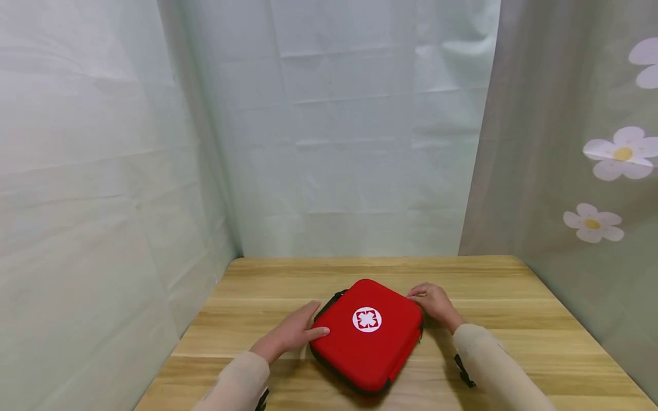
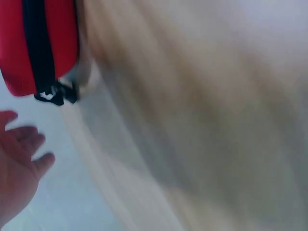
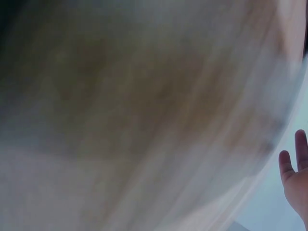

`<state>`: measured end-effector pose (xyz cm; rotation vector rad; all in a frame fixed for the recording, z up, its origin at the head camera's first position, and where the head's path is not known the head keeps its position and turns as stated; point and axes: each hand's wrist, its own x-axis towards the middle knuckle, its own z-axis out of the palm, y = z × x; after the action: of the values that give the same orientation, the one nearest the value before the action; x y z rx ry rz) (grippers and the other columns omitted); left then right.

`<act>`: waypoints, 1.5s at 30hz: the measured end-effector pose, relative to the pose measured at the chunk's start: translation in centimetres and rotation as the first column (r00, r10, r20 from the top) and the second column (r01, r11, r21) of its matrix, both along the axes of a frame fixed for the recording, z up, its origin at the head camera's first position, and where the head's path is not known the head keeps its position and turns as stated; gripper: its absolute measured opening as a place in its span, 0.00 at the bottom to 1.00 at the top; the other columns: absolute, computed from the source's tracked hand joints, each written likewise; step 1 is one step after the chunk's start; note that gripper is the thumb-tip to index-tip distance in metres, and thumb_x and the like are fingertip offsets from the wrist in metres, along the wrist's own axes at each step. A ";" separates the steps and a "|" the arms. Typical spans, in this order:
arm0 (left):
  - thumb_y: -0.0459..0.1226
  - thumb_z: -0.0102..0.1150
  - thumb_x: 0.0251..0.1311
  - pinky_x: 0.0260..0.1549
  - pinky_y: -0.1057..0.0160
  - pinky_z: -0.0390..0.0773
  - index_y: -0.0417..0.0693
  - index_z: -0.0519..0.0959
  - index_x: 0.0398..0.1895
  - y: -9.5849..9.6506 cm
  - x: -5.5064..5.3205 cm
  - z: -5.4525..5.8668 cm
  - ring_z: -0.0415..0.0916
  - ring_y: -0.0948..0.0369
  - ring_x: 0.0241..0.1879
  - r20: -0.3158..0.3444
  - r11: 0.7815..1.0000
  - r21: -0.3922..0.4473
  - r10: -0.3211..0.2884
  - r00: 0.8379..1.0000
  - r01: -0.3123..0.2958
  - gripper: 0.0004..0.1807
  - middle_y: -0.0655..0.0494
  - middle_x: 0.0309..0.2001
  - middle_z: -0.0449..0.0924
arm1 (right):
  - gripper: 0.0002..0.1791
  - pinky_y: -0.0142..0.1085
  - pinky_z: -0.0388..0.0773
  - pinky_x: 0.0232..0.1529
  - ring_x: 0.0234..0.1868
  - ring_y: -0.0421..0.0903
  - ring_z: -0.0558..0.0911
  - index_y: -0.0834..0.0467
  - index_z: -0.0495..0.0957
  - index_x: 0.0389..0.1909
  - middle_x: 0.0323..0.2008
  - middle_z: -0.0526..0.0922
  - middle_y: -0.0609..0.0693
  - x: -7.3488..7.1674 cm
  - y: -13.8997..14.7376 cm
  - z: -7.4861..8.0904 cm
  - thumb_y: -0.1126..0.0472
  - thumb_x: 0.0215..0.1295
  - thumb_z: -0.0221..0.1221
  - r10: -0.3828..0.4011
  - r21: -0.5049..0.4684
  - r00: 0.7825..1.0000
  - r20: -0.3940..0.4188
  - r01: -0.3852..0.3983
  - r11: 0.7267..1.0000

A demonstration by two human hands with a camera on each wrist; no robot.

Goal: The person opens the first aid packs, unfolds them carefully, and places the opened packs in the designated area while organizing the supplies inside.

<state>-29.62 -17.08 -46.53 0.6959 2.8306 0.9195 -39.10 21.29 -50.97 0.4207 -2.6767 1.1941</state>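
Note:
A red zippered first-aid case (image 1: pixel 388 342) with a white emblem on its lid lies turned cornerwise on the wooden table. At its left corner, my left hand (image 1: pixel 290 334) has its fingers stretched along the side and its thumb over the lid's edge. My right hand (image 1: pixel 434 299) is at the right corner, fingertips beside the edge; whether they touch it is hard to tell. In the left wrist view, the case's end shows a black strap (image 2: pixel 38 48) and buckle, with loosely spread fingers (image 2: pixel 43 166) near it. The right wrist view shows straight, parted fingers (image 3: pixel 286 166).
The wooden table (image 1: pixel 514 297) reaches back to a pale curtain (image 1: pixel 354 142). Similar cloth hangs along the left, and a curtain with white flowers (image 1: pixel 550 171) hangs at the right. Both wrist views are blurred across the tabletop.

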 end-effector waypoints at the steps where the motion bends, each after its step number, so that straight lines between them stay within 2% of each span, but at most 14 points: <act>1: 0.51 0.62 0.64 0.65 0.39 0.60 0.35 0.62 0.72 0.0 0.2 -0.1 0.59 0.40 0.70 -0.033 1.000 -0.005 0.024 0.999 -0.025 0.41 0.35 0.71 0.61 | 0.03 0.53 0.75 0.53 0.45 0.55 0.80 0.58 0.88 0.30 0.39 0.83 0.52 0.0 0.0 0.1 0.66 0.61 0.67 0.000 0.000 1.000 -0.003 0.000 1.000; 3: 0.51 0.62 0.64 0.64 0.38 0.61 0.32 0.63 0.71 0.4 0.7 -0.2 0.58 0.38 0.69 -0.089 0.996 -0.012 0.081 0.993 -0.083 0.42 0.32 0.70 0.60 | 0.03 0.52 0.75 0.53 0.45 0.55 0.80 0.58 0.88 0.30 0.38 0.83 0.52 0.1 0.1 0.2 0.66 0.61 0.67 0.000 0.001 1.000 -0.005 0.000 1.000; 6: 0.49 0.64 0.64 0.63 0.37 0.63 0.32 0.66 0.69 1.5 1.8 -0.4 0.60 0.36 0.67 -0.171 0.988 -0.001 0.150 0.974 -0.153 0.39 0.30 0.69 0.62 | 0.03 0.53 0.75 0.53 0.46 0.56 0.80 0.58 0.88 0.30 0.39 0.83 0.53 0.3 0.2 0.4 0.66 0.61 0.67 0.000 0.005 1.000 -0.012 0.000 1.000; 9: 0.51 0.65 0.62 0.62 0.35 0.62 0.33 0.67 0.68 3.1 3.0 -0.7 0.60 0.36 0.67 -0.207 0.975 0.009 0.219 0.954 -0.222 0.40 0.31 0.68 0.62 | 0.03 0.53 0.75 0.53 0.46 0.57 0.80 0.60 0.87 0.30 0.39 0.84 0.54 0.3 0.4 0.5 0.65 0.62 0.67 -0.001 0.012 1.000 -0.023 0.001 1.000; 11: 0.54 0.66 0.59 0.62 0.34 0.61 0.33 0.65 0.70 4.4 3.8 -0.9 0.57 0.37 0.68 -0.181 0.960 0.025 0.279 0.943 -0.280 0.45 0.31 0.69 0.60 | 0.03 0.52 0.76 0.52 0.46 0.57 0.80 0.60 0.87 0.30 0.39 0.84 0.54 0.2 0.5 0.4 0.65 0.62 0.67 0.001 0.017 1.000 -0.031 -0.001 1.000; 14: 0.59 0.67 0.54 0.63 0.35 0.62 0.31 0.59 0.72 6.0 4.7 -1.2 0.52 0.36 0.70 -0.100 0.930 0.055 0.367 0.925 -0.363 0.54 0.31 0.72 0.54 | 0.04 0.52 0.76 0.51 0.46 0.56 0.80 0.61 0.87 0.30 0.39 0.84 0.53 0.2 0.8 0.3 0.65 0.62 0.67 0.007 0.018 0.999 -0.033 -0.006 1.000; 16: 0.61 0.68 0.52 0.62 0.36 0.64 0.30 0.54 0.74 6.7 5.0 -1.5 0.52 0.36 0.70 -0.035 0.911 0.082 0.409 0.912 -0.405 0.59 0.31 0.73 0.50 | 0.03 0.51 0.76 0.51 0.46 0.56 0.80 0.61 0.87 0.30 0.39 0.84 0.53 0.2 1.0 0.2 0.66 0.62 0.66 0.010 0.019 0.999 -0.034 -0.009 1.000; 18: 0.61 0.69 0.51 0.61 0.37 0.66 0.29 0.50 0.75 6.9 5.1 -1.6 0.53 0.36 0.69 0.011 0.901 0.113 0.419 0.908 -0.418 0.62 0.31 0.73 0.49 | 0.03 0.51 0.77 0.51 0.45 0.56 0.81 0.61 0.87 0.30 0.38 0.84 0.52 0.3 1.1 0.2 0.65 0.62 0.67 0.012 0.017 0.999 -0.037 -0.011 1.000; 20: 0.60 0.70 0.52 0.60 0.38 0.68 0.27 0.48 0.75 6.8 5.0 -1.8 0.55 0.36 0.68 0.042 0.902 0.152 0.402 0.915 -0.404 0.63 0.30 0.72 0.50 | 0.03 0.51 0.77 0.50 0.45 0.56 0.81 0.59 0.87 0.30 0.38 0.84 0.52 0.3 1.2 0.3 0.65 0.62 0.67 0.019 0.025 0.999 -0.050 -0.018 1.000; 24: 0.55 0.71 0.53 0.60 0.39 0.68 0.27 0.48 0.74 6.0 4.3 -1.9 0.59 0.38 0.66 0.049 0.925 0.216 0.310 0.950 -0.313 0.60 0.32 0.70 0.54 | 0.03 0.51 0.78 0.50 0.45 0.56 0.81 0.58 0.87 0.30 0.38 0.84 0.52 0.4 1.5 0.5 0.63 0.61 0.68 0.031 0.037 0.997 -0.066 -0.029 0.999; 27: 0.54 0.71 0.54 0.60 0.39 0.67 0.29 0.49 0.74 5.3 3.6 -1.9 0.60 0.39 0.65 0.046 0.942 0.225 0.245 0.968 -0.249 0.58 0.33 0.69 0.55 | 0.03 0.52 0.78 0.50 0.45 0.55 0.81 0.57 0.88 0.31 0.38 0.84 0.51 0.5 1.8 0.6 0.61 0.61 0.69 0.034 0.038 0.998 -0.051 -0.032 0.999; 32: 0.51 0.71 0.55 0.58 0.41 0.69 0.34 0.53 0.74 4.4 2.4 -1.6 0.63 0.44 0.62 0.040 0.962 0.224 0.154 0.987 -0.159 0.53 0.38 0.66 0.61 | 0.03 0.52 0.78 0.50 0.46 0.55 0.81 0.56 0.88 0.30 0.38 0.84 0.50 0.5 2.1 0.4 0.60 0.61 0.69 0.043 0.031 0.998 -0.046 -0.042 0.999; 38: 0.50 0.71 0.55 0.57 0.43 0.70 0.37 0.55 0.73 3.3 1.2 -1.1 0.63 0.47 0.61 0.065 0.976 0.210 0.047 0.997 -0.060 0.51 0.42 0.65 0.61 | 0.03 0.52 0.78 0.49 0.45 0.54 0.81 0.54 0.88 0.29 0.37 0.84 0.49 0.6 2.1 0.1 0.60 0.59 0.70 0.054 0.046 0.996 -0.073 -0.051 0.998; 45: 0.52 0.72 0.54 0.61 0.45 0.67 0.43 0.58 0.72 2.5 -0.2 -0.5 0.62 0.51 0.63 0.133 0.987 0.154 -0.059 0.989 0.038 0.48 0.48 0.65 0.63 | 0.03 0.51 0.78 0.48 0.44 0.53 0.82 0.54 0.88 0.31 0.37 0.84 0.48 0.7 1.9 0.2 0.58 0.60 0.70 0.063 0.066 0.995 -0.079 -0.058 0.996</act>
<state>-29.85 -14.58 -47.04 0.6850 2.6340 1.1362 -38.40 23.17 -50.80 0.5517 -2.6551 1.0856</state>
